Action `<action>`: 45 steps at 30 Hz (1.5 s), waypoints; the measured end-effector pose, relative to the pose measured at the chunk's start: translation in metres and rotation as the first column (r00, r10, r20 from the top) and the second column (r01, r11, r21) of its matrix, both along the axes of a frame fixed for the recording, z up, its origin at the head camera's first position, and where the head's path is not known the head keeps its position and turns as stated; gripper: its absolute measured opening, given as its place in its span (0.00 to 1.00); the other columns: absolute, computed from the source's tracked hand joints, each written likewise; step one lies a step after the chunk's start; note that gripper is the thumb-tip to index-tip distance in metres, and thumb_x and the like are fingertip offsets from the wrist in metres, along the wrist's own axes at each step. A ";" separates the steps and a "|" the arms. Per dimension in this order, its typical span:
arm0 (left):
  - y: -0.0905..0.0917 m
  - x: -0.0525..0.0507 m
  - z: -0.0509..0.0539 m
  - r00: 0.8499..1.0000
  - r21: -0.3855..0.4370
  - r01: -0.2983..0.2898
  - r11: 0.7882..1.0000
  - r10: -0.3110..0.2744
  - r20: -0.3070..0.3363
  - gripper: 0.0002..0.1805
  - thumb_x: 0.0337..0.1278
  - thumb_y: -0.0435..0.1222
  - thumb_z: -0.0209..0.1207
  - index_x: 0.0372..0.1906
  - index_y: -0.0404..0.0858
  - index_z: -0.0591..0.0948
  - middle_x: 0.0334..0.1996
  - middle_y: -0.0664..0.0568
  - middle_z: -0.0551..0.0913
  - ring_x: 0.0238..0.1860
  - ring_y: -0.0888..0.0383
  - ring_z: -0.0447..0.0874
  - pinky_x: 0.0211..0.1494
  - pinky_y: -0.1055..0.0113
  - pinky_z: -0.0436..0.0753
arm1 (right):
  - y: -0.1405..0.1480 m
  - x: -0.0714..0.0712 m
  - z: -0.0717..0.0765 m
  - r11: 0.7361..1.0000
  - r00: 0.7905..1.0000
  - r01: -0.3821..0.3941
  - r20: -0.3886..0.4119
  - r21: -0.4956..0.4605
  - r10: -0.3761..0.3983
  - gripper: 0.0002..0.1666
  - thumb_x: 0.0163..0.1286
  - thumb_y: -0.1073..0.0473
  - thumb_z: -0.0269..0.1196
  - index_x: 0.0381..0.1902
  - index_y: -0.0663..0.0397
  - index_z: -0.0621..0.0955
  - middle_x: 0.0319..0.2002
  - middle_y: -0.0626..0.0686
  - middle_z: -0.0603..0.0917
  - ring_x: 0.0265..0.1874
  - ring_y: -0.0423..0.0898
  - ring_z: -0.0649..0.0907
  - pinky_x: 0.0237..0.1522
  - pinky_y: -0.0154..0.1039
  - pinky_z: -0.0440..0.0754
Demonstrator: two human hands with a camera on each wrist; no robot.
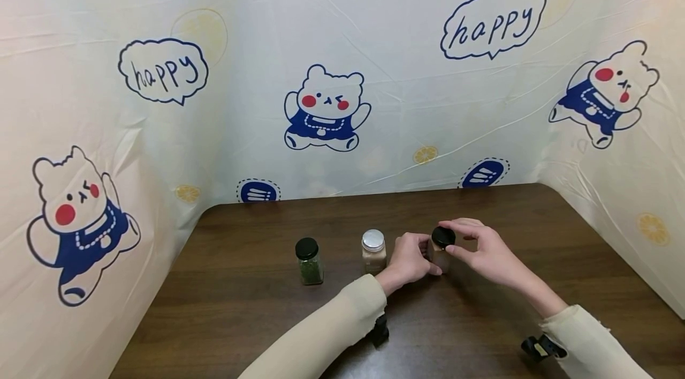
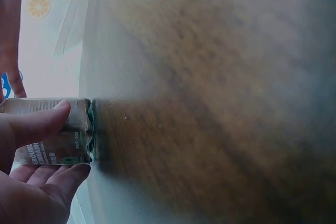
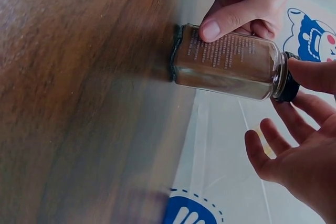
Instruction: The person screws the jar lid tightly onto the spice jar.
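A square glass spice jar (image 3: 228, 64) of brown powder stands upright on the wooden table, at the right of the row in the head view. Its printed label (image 2: 39, 153) shows the word "GROUND". My left hand (image 1: 409, 261) grips the jar's body, with the thumb on one face and the fingers on another. Thumb and fingers of my right hand (image 1: 488, 253) pinch the black lid (image 3: 287, 80) on top of the jar. In the right wrist view, two or so of its other fingers stand off the lid.
Left of my left hand stands a jar with a silver lid (image 1: 373, 240) and pale contents. Farther left is a black-lidded jar of green flakes (image 1: 311, 270). A patterned curtain (image 1: 396, 99) closes off the back and sides of the table (image 1: 241, 307).
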State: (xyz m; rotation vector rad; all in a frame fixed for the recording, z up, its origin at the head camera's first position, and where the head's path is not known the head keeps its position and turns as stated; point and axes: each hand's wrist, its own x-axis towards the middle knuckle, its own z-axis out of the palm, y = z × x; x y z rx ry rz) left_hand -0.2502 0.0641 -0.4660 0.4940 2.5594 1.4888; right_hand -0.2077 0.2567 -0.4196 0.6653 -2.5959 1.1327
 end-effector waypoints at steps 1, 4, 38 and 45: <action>0.000 0.000 0.000 1.000 0.001 -0.001 1.000 0.001 0.001 0.30 0.34 0.26 0.85 0.51 0.40 0.91 0.40 0.58 0.91 0.42 0.68 0.87 0.48 0.73 0.84 | 0.000 0.000 0.000 1.000 1.000 0.005 -0.003 0.003 -0.005 0.25 0.68 0.68 0.73 0.64 0.59 0.84 0.59 0.58 0.85 0.61 0.60 0.79 0.55 0.62 0.82; 0.000 0.000 0.001 1.000 -0.001 -0.002 1.000 0.002 0.002 0.31 0.33 0.26 0.86 0.51 0.40 0.91 0.40 0.58 0.91 0.42 0.68 0.87 0.48 0.73 0.84 | -0.001 0.000 -0.001 0.999 1.000 0.028 -0.007 0.019 -0.028 0.26 0.68 0.67 0.73 0.63 0.58 0.85 0.58 0.56 0.85 0.61 0.59 0.79 0.55 0.61 0.82; -0.001 0.000 0.002 1.000 -0.029 -0.003 1.000 0.003 -0.019 0.30 0.33 0.28 0.87 0.50 0.41 0.91 0.39 0.60 0.91 0.42 0.69 0.86 0.49 0.71 0.84 | 0.007 -0.009 -0.007 0.976 0.979 -0.185 0.061 -0.116 0.193 0.35 0.76 0.67 0.66 0.78 0.59 0.70 0.70 0.61 0.77 0.68 0.52 0.77 0.64 0.42 0.78; -0.002 0.001 0.002 1.000 -0.042 0.004 0.999 -0.005 -0.026 0.28 0.33 0.29 0.87 0.48 0.42 0.92 0.36 0.60 0.91 0.40 0.69 0.87 0.47 0.72 0.84 | 0.016 -0.012 -0.009 0.952 0.950 -0.233 0.160 -0.200 0.266 0.28 0.79 0.67 0.62 0.74 0.59 0.75 0.74 0.63 0.72 0.79 0.49 0.62 0.66 0.28 0.71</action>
